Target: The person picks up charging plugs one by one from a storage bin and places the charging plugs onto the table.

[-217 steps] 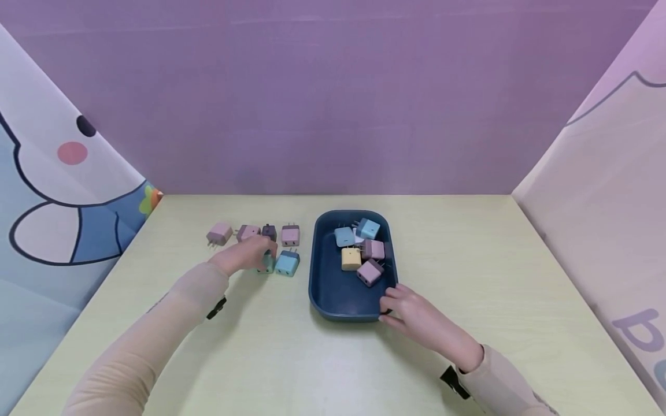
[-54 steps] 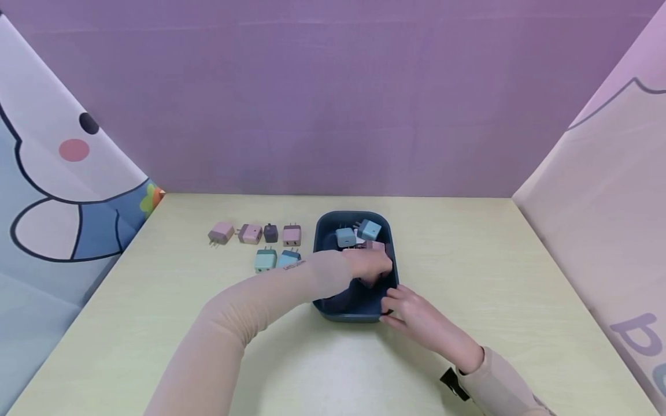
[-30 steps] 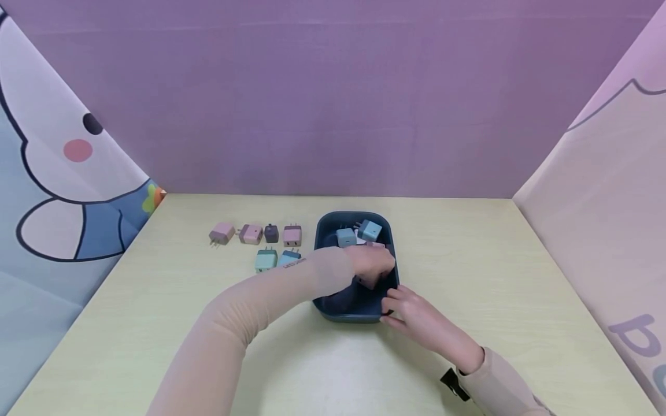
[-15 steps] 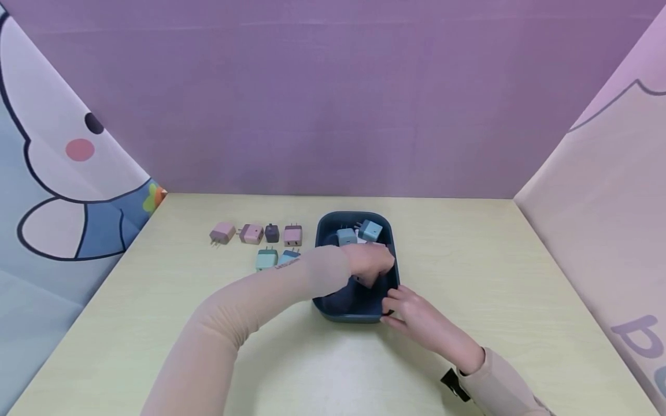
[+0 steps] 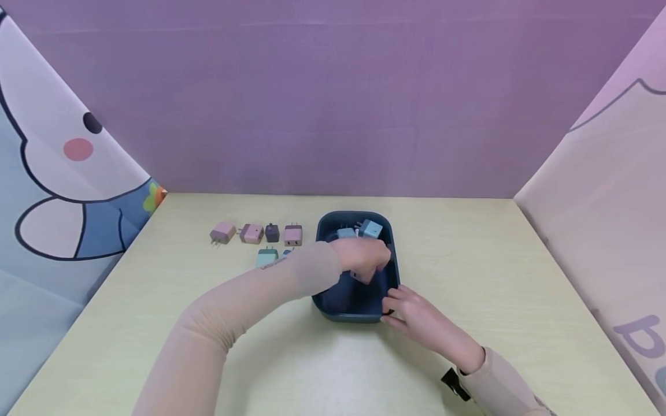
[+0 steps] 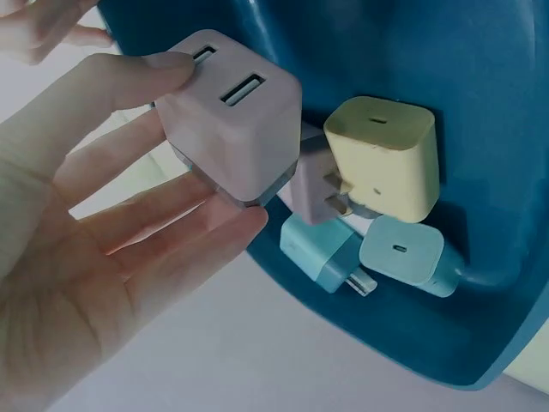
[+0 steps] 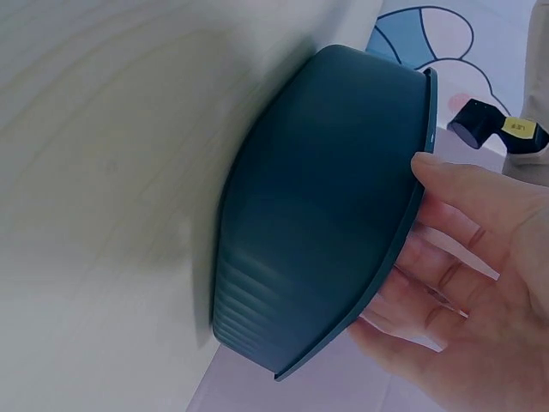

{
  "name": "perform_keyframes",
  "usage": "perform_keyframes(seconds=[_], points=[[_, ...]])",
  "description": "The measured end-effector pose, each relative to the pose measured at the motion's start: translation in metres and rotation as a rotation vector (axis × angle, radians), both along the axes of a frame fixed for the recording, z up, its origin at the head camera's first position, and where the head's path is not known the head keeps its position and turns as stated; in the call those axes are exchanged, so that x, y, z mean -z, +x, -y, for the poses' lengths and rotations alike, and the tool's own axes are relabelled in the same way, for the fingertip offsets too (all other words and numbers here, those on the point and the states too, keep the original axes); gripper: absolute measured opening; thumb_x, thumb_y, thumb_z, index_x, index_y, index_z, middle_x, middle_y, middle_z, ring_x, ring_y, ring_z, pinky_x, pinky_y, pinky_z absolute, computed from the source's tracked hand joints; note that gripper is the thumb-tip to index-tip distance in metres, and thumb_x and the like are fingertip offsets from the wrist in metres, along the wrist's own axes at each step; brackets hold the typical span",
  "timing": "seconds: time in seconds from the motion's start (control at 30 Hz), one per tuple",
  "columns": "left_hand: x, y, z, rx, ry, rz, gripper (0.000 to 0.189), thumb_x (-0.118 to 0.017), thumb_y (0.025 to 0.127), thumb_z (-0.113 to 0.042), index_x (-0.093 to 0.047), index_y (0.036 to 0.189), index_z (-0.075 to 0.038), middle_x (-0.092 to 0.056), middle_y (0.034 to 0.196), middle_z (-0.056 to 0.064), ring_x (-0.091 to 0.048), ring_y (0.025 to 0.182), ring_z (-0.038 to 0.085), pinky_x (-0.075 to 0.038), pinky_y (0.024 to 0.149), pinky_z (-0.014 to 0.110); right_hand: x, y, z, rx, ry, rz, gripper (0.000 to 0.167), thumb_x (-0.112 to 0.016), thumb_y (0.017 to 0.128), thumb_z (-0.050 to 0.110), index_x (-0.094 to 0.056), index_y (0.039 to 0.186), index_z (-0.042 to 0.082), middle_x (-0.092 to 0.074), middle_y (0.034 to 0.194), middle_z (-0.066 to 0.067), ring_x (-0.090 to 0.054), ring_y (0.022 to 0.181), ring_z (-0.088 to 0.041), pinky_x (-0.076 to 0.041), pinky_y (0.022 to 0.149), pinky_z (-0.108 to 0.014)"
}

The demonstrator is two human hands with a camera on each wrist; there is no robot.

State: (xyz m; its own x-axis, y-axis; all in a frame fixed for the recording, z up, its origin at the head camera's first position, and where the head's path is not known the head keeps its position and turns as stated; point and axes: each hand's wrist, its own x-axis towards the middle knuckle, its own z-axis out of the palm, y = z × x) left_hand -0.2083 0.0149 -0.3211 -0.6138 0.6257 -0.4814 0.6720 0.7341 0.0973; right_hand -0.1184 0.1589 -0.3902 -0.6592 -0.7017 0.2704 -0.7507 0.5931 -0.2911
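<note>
My left hand [image 5: 361, 257] is over the dark blue plastic bin [image 5: 333, 300]. In the left wrist view its thumb and fingers pinch a pink USB wall charger [image 6: 232, 112], the two ports facing up. Beneath it in the bin are a yellow charger [image 6: 386, 163], another pink one [image 6: 313, 184] partly hidden, a blue one with metal prongs [image 6: 322, 249] and a light blue one [image 6: 407, 249]. At the bin's near right corner my right hand [image 5: 418, 318] grips the rim, thumb on the outside and fingers over the edge in the right wrist view.
On the table left of the bin stand several chargers: a pink one [image 5: 222, 232] farthest left, a second pink [image 5: 252, 233], a small dark one [image 5: 272, 233], another pink [image 5: 293, 235] and a mint one [image 5: 266, 257]. My left sleeve partly covers a blue one [image 5: 287, 252].
My left hand went from the chargers on the table into the bin, and now draws slightly left and back with the pink charger. The right hand has stayed on the rim.
</note>
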Motion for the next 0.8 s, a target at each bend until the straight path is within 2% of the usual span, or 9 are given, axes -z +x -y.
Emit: perform_keyframes(seconds=[0.33,0.5,0.6,0.67,0.8], points=[[-0.006,0.003,0.005,0.036,-0.009,-0.07,0.028,-0.061,0.081,-0.008,-0.06,0.108,-0.011,-0.057,0.094,0.001,-0.054,0.073,0.012,-0.046,0.06,0.018,0.001,-0.001,0.0,0.001,-0.001,0.008,0.013,-0.068,0.075,0.011,-0.056,0.072,0.014,-0.048,0.072,0.007,-0.037,0.068,-0.007,-0.036,0.058,-0.018],[-0.008,0.004,0.011,0.022,0.049,-0.057,0.02,-0.06,0.081,-0.006,-0.057,0.099,-0.012,-0.054,0.084,0.0,-0.052,0.069,0.013,-0.044,0.057,0.019,0.001,-0.001,0.0,-0.001,0.004,0.007,0.012,-0.069,0.075,0.011,-0.057,0.072,0.014,-0.048,0.072,0.006,-0.037,0.068,-0.007,-0.036,0.058,-0.018],[-0.008,0.005,0.015,0.039,0.08,-0.072,0.017,-0.059,0.081,-0.005,-0.054,0.094,-0.014,-0.052,0.08,0.0,-0.05,0.069,0.013,-0.041,0.058,0.02,0.001,-0.001,0.0,-0.001,0.007,0.005,0.013,-0.068,0.075,0.011,-0.056,0.072,0.014,-0.048,0.072,0.006,-0.037,0.068,-0.007,-0.036,0.058,-0.018],[-0.009,0.006,0.018,0.051,0.091,-0.09,0.016,-0.059,0.081,-0.006,-0.053,0.093,-0.015,-0.053,0.08,-0.001,-0.05,0.07,0.013,-0.04,0.06,0.02,0.001,-0.001,0.0,-0.001,0.008,0.005,0.013,-0.068,0.075,0.011,-0.056,0.072,0.014,-0.048,0.072,0.006,-0.037,0.068,-0.007,-0.036,0.058,-0.018],[-0.013,0.009,0.023,0.032,0.095,-0.113,0.014,-0.059,0.081,-0.006,-0.058,0.094,-0.013,-0.055,0.082,0.001,-0.048,0.068,0.014,-0.039,0.058,0.019,0.001,-0.001,0.0,0.0,0.004,0.007,0.013,-0.068,0.075,0.011,-0.056,0.072,0.014,-0.047,0.072,0.006,-0.036,0.068,-0.008,-0.035,0.058,-0.018]])
